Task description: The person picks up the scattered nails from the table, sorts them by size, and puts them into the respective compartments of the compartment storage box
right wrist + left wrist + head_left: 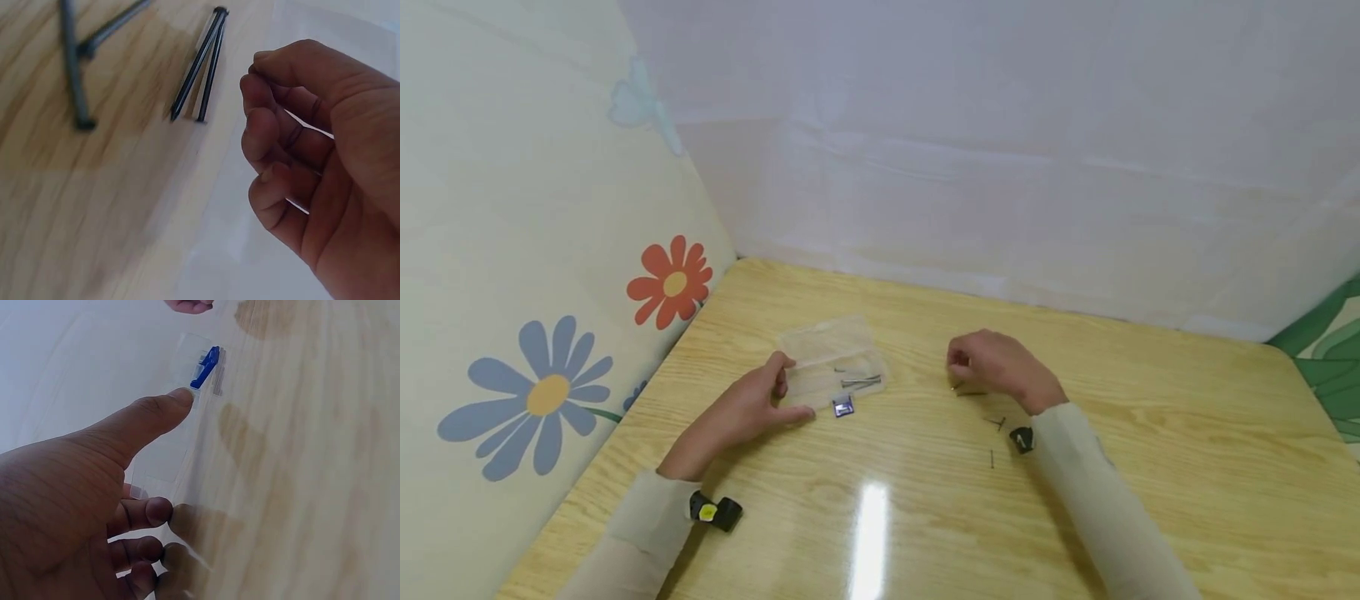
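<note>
A clear plastic box point(797, 385), its lid point(827, 337) raised at the back, has several nails point(861, 382) inside. A blue-and-white piece point(843, 406) is at its front edge. My left hand point(748, 408) holds the box's left end, thumb along the front side and fingers curled around the end point(119, 462). To the right of the box, my right hand point(1000, 362) hovers low over the table, thumb and index finger pinched together. A small dark tip of a nail point(253, 67) shows between these fingertips; the rest is hidden. Two nails point(203, 69) lie just beside this hand.
Nearer me on the wooden table point(925, 483) lie two crossed nails point(997, 422) and a single nail point(992, 458). Black wrist cameras point(715, 510) sit at both cuffs. A white cloth wall point(970, 167) stands behind, with a flower-printed one point(512, 250) on the left.
</note>
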Tool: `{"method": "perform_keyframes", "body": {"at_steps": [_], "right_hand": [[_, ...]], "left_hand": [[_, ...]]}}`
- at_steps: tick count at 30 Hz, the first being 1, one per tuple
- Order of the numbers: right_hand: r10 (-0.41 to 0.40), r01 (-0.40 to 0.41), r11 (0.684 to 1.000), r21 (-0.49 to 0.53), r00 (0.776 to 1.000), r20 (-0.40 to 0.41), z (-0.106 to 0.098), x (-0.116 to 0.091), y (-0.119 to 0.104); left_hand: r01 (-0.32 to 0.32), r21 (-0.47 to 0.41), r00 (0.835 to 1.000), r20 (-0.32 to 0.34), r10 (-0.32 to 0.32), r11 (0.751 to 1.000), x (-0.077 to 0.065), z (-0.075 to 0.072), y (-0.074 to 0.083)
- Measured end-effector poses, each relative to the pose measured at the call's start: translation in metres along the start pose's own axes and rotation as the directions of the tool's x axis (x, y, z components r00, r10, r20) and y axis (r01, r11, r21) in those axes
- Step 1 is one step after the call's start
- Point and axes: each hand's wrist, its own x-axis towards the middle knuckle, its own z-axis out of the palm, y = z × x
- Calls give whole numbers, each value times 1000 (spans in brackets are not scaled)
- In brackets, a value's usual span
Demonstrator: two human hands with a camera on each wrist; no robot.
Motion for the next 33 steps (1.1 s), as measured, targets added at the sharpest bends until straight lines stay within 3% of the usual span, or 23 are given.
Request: {"method": "perform_keyframes", "body": {"at_steps": [12, 20, 33], "right_hand": [[57, -57, 998, -1, 998, -39, -1, -22, 21], [58, -62, 997, -45, 996, -67, 0, -25, 25], [42, -44, 998, -39, 998, -46, 4, -26, 25]], "left_hand": [[10, -4, 1000, 10, -10, 1000, -1, 0, 1], [16, 4, 1000, 7, -16, 1000, -1, 0, 1], [15, 5, 1000, 6, -15, 1000, -1, -1, 2]]}}
